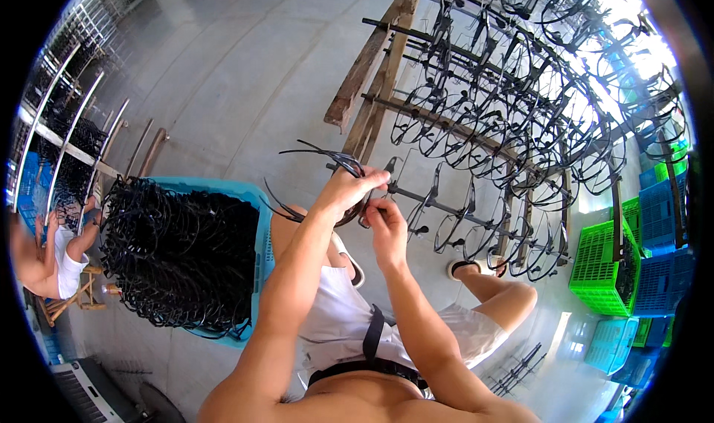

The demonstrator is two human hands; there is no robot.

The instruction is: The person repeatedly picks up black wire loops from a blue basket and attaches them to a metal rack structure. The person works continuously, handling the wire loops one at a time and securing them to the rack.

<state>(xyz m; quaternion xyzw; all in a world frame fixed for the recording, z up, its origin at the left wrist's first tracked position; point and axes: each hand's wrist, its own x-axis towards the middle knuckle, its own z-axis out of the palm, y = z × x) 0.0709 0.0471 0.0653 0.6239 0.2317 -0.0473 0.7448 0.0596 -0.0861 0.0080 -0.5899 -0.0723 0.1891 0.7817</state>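
Note:
My left hand (348,191) is closed around a small bunch of thin black curved strips (321,152), whose ends stick out to the left above and below the wrist. My right hand (387,228) is close beside it, just to the right and nearer to me. Its fingers are bent in a pinch at the lower side of the bunch; what they hold is hidden. Just beyond my fingertips, similar black looped pieces (431,192) hang in a row from the lowest bar of a rack (405,51).
A light blue crate (262,233) piled with black strips (182,255) stands at my left. Many black loops hang on the rack at the upper right. Green crates (595,263) and blue crates (662,215) are stacked far right. Another person (56,255) sits at the far left.

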